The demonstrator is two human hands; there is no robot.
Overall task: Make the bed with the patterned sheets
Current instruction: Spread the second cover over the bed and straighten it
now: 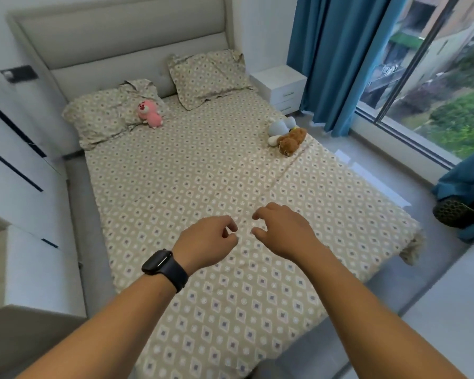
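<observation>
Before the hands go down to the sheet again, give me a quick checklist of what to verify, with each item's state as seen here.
1. Left hand free: ok, fingers loosely curled, holding nothing.
2. Right hand free: ok, also holding nothing.
3. Patterned sheet flat on top: mostly ok; one long crease on the right side.
4. Both pillows at the headboard: ok, though rumpled.
5. Bed surface clear: not ok; pink plush toy, grey and brown plush toys lie on it.
6. Far right corner tucked: not ok, fabric hangs loose.
</observation>
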